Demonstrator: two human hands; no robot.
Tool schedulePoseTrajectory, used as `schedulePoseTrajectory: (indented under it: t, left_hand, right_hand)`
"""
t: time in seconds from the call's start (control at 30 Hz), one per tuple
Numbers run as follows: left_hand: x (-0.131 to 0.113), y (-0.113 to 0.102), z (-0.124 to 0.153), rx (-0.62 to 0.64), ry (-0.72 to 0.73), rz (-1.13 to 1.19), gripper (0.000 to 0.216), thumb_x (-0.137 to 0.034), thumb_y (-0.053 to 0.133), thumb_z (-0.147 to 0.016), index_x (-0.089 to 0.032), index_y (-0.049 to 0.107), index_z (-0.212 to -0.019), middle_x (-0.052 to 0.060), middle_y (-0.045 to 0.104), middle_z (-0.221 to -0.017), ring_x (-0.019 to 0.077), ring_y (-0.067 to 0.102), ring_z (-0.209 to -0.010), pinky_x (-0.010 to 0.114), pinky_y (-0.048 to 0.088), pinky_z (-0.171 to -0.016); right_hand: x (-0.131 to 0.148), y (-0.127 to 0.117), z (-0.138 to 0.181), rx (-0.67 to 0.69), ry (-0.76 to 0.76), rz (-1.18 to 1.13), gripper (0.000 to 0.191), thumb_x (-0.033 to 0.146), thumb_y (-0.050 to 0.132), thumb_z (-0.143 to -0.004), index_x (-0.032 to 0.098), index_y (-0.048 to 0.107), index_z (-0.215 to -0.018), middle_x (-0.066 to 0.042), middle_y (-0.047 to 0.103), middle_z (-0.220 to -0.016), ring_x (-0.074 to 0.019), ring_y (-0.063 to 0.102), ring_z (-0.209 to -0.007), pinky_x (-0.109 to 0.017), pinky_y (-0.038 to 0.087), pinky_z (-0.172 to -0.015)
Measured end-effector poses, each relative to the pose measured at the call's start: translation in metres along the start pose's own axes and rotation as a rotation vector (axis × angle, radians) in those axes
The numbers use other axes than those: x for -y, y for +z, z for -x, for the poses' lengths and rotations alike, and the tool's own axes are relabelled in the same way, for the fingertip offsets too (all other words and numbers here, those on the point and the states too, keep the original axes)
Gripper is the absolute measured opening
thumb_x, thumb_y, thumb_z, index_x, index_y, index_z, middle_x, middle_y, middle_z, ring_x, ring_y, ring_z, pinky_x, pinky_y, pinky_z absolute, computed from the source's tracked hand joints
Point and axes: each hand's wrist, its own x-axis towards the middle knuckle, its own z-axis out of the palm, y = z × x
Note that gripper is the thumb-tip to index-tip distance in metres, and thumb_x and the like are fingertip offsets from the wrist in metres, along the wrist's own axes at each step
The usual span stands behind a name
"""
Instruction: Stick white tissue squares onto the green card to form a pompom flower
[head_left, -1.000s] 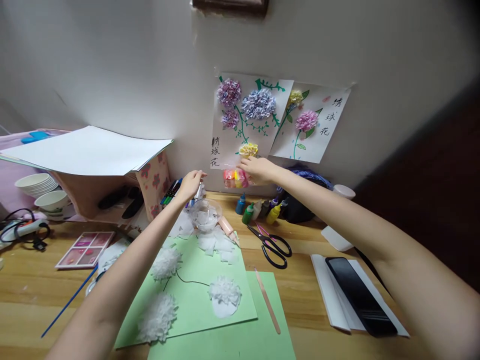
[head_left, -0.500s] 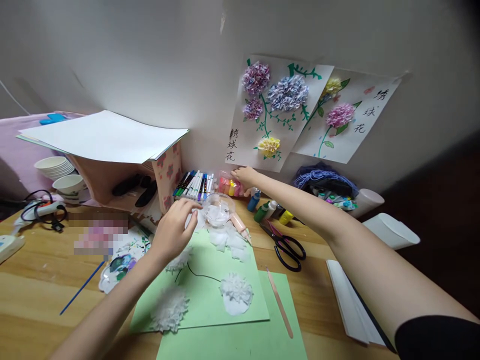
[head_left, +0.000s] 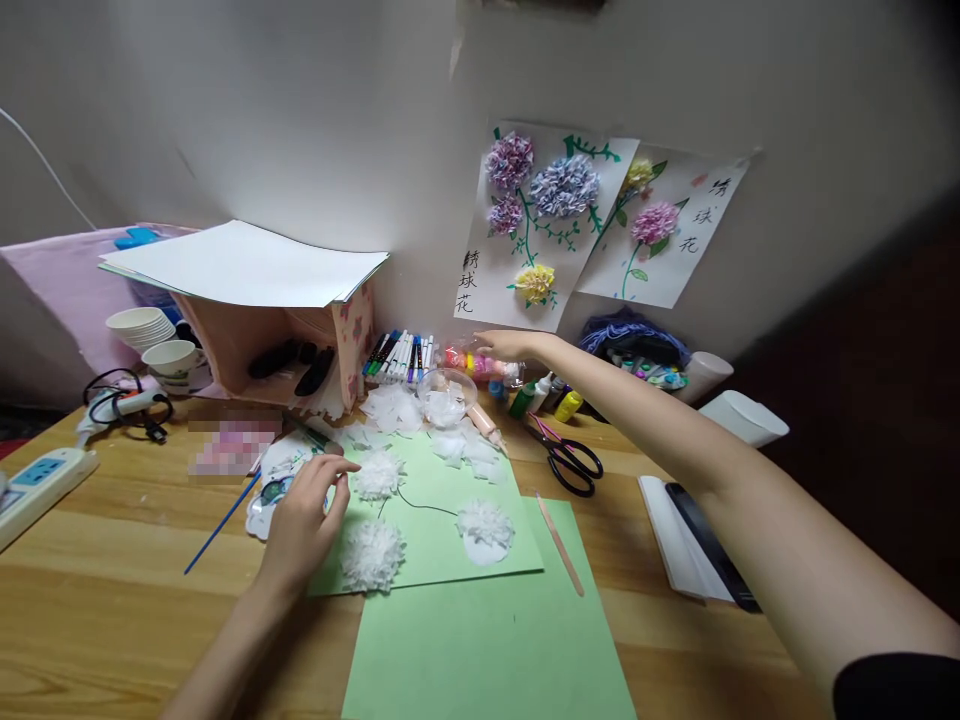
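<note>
Clock directions refer to the upper green sheet (head_left: 439, 545), with twelve o'clock toward the wall. Compared with half a second ago, the left hand (head_left: 309, 512) has drawn back from the ten-o'clock edge, near the clear bowl (head_left: 465, 388), to nine o'clock, between the paint palette (head_left: 256, 520) and the upper-left white paper flower (head_left: 379, 475). The right hand (head_left: 510, 346) remains at one o'clock on the pack of coloured packets (head_left: 471, 361). More of this pack now shows: its right end extends below the palm and hides the top of the blue bottle (head_left: 496, 389). The three white paper flowers keep their positions on the sheet. Left fingers: slightly curved, thumb spread apart, no object visible in the hand; the fingertips are just beside the upper-left flower, and contact cannot be determined. Right fingers: extended over the top of the pack and touching it; whether they grip it or merely rest on it cannot be determined. The pack lies at one o'clock, against the wall side of the table, just right of the marker pens (head_left: 405, 355). The black scissors (head_left: 556, 451) lie between two and three o'clock, well apart from both hands.
</note>
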Motion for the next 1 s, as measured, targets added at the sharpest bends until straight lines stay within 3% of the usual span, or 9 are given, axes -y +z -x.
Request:
schedulePoseTrajectory:
  t: [0.13,0.2,0.27,0.33,0.4,0.53,0.6,0.77,1.0]
  left_hand:
    - [0.000,0.015,0.009,0.015,0.016,0.049,0.019,-0.022,0.037,-0.092,-0.019,0.056,-0.098,0.005,0.059,-0.097,0.0187,0.054,-0.097,0.031,0.041,-0.085]
    - [0.000,0.020,0.012,0.026,0.029,0.066,0.020,-0.021,0.037,-0.092,-0.019,0.056,-0.098,0.005,0.059,-0.097,0.0183,0.054,-0.097,0.030,0.042,-0.084]
    - [0.002,0.023,0.015,0.023,0.042,0.074,0.020,-0.021,0.038,-0.092,-0.019,0.056,-0.098,0.005,0.059,-0.097,0.0183,0.054,-0.096,0.030,0.042,-0.083]
    - [0.005,0.023,0.016,0.005,0.043,0.071,0.019,-0.020,0.038,-0.091,-0.019,0.056,-0.096,0.005,0.059,-0.096,0.0184,0.055,-0.096,0.030,0.042,-0.084]
    - [0.009,0.023,0.017,-0.013,0.035,0.064,0.019,-0.020,0.038,-0.091,-0.019,0.056,-0.095,0.004,0.060,-0.094,0.0183,0.055,-0.095,0.030,0.042,-0.084]
    - [0.015,0.024,0.017,-0.013,0.033,0.051,0.018,-0.020,0.038,-0.091,-0.020,0.056,-0.094,0.004,0.060,-0.094,0.0182,0.056,-0.095,0.030,0.042,-0.084]
    - [0.018,0.025,0.018,-0.009,0.031,0.043,0.018,-0.020,0.039,-0.091,-0.020,0.056,-0.094,0.004,0.060,-0.095,0.0182,0.056,-0.096,0.029,0.042,-0.084]
    - [0.021,0.025,0.019,-0.002,0.033,0.031,0.017,-0.019,0.040,-0.090,-0.021,0.056,-0.095,0.004,0.061,-0.094,0.0184,0.056,-0.095,0.029,0.043,-0.083]
    - [0.020,0.027,0.019,0.062,0.036,0.040,0.017,-0.020,0.040,-0.090,-0.021,0.056,-0.093,0.004,0.061,-0.093,0.0189,0.057,-0.094,0.030,0.044,-0.081]
  right_hand:
    - [0.011,0.009,0.039,-0.078,-0.022,-0.010,0.041,0.031,0.049,-0.089,0.014,0.053,-0.125,-0.014,0.059,-0.126,-0.0253,0.057,-0.113,-0.032,0.044,-0.089]
    - [0.014,0.021,0.052,-0.067,-0.036,0.026,0.042,0.032,0.063,-0.078,0.017,0.058,-0.117,-0.012,0.062,-0.118,-0.0267,0.058,-0.107,-0.031,0.046,-0.083]
    - [0.014,0.034,0.055,-0.041,-0.037,0.048,0.035,0.023,0.066,-0.074,0.020,0.062,-0.109,-0.009,0.064,-0.112,-0.0247,0.060,-0.102,-0.028,0.046,-0.078]
    - [0.014,0.044,0.048,-0.055,0.004,0.068,0.028,0.017,0.059,-0.078,0.019,0.062,-0.106,-0.011,0.063,-0.114,-0.0252,0.060,-0.104,-0.029,0.046,-0.078]
    - [0.012,0.051,0.033,-0.088,0.068,0.086,0.034,0.017,0.057,-0.079,0.017,0.058,-0.114,-0.015,0.059,-0.120,-0.0280,0.057,-0.110,-0.031,0.045,-0.081]
    - [0.005,0.057,-0.004,-0.071,0.168,0.096,0.075,0.024,0.073,-0.067,0.015,0.040,-0.134,-0.020,0.053,-0.130,-0.0323,0.056,-0.113,-0.034,0.047,-0.081]
    - [-0.001,0.058,-0.019,-0.019,0.153,0.085,0.086,0.022,0.077,-0.062,0.017,0.036,-0.137,-0.018,0.060,-0.123,-0.0304,0.060,-0.107,-0.032,0.048,-0.077]
    - [-0.019,0.057,-0.044,0.086,0.047,0.057,0.082,0.012,0.074,-0.063,0.026,0.039,-0.137,-0.003,0.074,-0.090,-0.0212,0.069,-0.086,-0.023,0.048,-0.068]
    - [-0.016,0.059,-0.044,0.020,0.021,0.187,0.075,0.019,0.077,-0.062,0.014,0.045,-0.130,-0.020,0.057,-0.121,-0.0294,0.062,-0.100,-0.030,0.048,-0.070]
